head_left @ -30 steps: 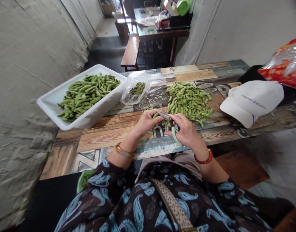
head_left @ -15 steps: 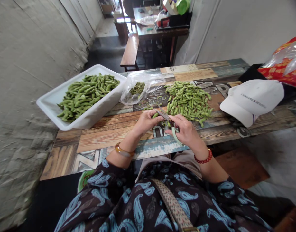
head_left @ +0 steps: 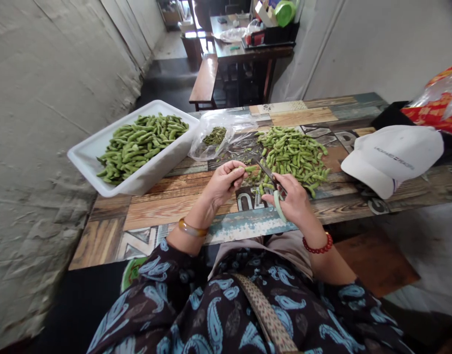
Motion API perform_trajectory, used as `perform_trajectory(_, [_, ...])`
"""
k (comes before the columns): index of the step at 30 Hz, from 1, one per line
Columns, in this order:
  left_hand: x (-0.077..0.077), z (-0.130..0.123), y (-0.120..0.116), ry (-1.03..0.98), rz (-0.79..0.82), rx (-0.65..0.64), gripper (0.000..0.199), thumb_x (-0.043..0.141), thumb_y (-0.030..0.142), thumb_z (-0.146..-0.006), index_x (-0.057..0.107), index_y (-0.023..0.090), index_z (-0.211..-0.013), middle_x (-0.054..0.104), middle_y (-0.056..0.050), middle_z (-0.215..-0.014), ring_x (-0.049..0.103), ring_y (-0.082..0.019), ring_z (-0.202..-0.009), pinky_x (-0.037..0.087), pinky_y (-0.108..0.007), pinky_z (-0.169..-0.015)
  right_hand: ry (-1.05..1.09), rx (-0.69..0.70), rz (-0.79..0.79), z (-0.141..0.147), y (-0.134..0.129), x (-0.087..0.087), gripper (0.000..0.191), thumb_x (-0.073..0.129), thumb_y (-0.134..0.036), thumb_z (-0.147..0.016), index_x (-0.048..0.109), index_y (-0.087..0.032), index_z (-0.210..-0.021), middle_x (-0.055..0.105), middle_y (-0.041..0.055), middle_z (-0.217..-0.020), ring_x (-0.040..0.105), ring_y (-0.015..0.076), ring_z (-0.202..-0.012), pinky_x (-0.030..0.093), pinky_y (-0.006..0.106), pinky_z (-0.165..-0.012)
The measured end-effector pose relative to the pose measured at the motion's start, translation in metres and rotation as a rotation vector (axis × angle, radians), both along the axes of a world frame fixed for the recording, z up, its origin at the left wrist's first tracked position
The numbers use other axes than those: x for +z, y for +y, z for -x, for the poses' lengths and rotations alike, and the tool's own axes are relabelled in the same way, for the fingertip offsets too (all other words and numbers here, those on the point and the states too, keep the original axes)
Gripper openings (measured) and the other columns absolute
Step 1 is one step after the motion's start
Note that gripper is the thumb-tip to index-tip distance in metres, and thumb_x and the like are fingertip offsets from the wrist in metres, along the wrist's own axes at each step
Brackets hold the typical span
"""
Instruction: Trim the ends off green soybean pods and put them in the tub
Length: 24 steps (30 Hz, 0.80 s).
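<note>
Between its thumb and fingers my left hand (head_left: 226, 183) pinches a green pod (head_left: 251, 168), which points right toward the scissors. My right hand (head_left: 293, 196) is closed round the pale green handles of the scissors (head_left: 279, 206); their dark blades point up and left, close to the pod's tip. Just beyond the right hand lies a heap of green pods (head_left: 292, 155) on the patterned table (head_left: 167, 200). Small green scraps lie around the blades. A clear plastic bag (head_left: 200, 147) holding trimmings (head_left: 214, 136) is beyond the left hand.
A white tub (head_left: 137, 189) of green pods (head_left: 141, 142) stands at the table's left end by the wall. On the right are a white cap (head_left: 395, 152) and a red plastic package (head_left: 439, 105). Farther back are a bench (head_left: 205, 81) and another table (head_left: 253, 51).
My hands have moved apart, and the scissors have shifted right, away from the left fingers. The pod in my left hand now sticks out to the right. The whole view has shifted slightly.
</note>
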<state>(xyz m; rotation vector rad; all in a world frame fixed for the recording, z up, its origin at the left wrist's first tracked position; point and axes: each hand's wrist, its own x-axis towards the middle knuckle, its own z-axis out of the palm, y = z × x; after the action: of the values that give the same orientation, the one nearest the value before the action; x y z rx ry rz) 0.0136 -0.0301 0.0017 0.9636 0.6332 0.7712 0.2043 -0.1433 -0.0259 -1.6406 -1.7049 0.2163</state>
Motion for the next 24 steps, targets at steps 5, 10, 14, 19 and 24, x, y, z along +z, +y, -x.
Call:
perform_trajectory(5, [0.003, 0.000, -0.001, -0.054, 0.044, -0.009, 0.037, 0.085, 0.029, -0.065, 0.058, 0.013, -0.085, 0.064, 0.000, -0.069, 0.039, -0.001, -0.043, 0.019, -0.013, -0.037, 0.024, 0.045, -0.002, 0.006, -0.001, 0.001, 0.055, 0.071, -0.041, -0.085, 0.056, -0.019, -0.133, 0.060, 0.0124, -0.115, 0.065, 0.0222, -0.084, 0.057, 0.040, -0.083])
perform_trajectory(10, [0.002, -0.004, -0.006, -0.075, 0.052, -0.044, 0.037, 0.085, 0.029, -0.064, 0.058, 0.012, -0.081, 0.065, 0.000, -0.069, 0.041, -0.001, -0.042, 0.021, -0.013, -0.036, 0.061, 0.111, 0.008, 0.017, 0.000, 0.005, 0.053, 0.069, -0.038, -0.086, 0.055, -0.020, -0.135, 0.058, 0.0134, -0.118, 0.064, 0.0223, -0.086, 0.058, 0.041, -0.083])
perform_trajectory(14, [0.000, -0.007, -0.009, -0.080, 0.043, -0.087, 0.037, 0.085, 0.031, -0.065, 0.057, 0.012, -0.078, 0.066, -0.001, -0.069, 0.040, -0.001, -0.040, 0.020, -0.015, -0.035, 0.078, 0.114, -0.018, 0.024, 0.004, 0.005, 0.053, 0.069, -0.038, -0.087, 0.054, -0.019, -0.134, 0.058, 0.0139, -0.118, 0.064, 0.0224, -0.085, 0.057, 0.042, -0.085])
perform_trajectory(19, [-0.001, -0.006, -0.010, -0.078, 0.061, -0.100, 0.036, 0.085, 0.031, -0.067, 0.056, 0.012, -0.079, 0.063, 0.001, -0.066, 0.039, 0.000, -0.041, 0.021, -0.014, -0.036, 0.046, 0.122, -0.061, 0.024, 0.007, 0.004, 0.053, 0.069, -0.039, -0.086, 0.055, -0.018, -0.132, 0.059, 0.0123, -0.110, 0.060, 0.0213, -0.080, 0.056, 0.040, -0.080])
perform_trajectory(24, [-0.001, -0.006, -0.010, -0.077, 0.064, -0.084, 0.036, 0.085, 0.030, -0.066, 0.056, 0.013, -0.077, 0.060, 0.003, -0.063, 0.038, 0.000, -0.040, 0.021, -0.013, -0.036, 0.011, 0.119, -0.059, 0.020, 0.007, 0.002, 0.049, 0.067, -0.039, -0.088, 0.056, -0.019, -0.132, 0.060, 0.0099, -0.102, 0.057, 0.0204, -0.073, 0.055, 0.039, -0.077])
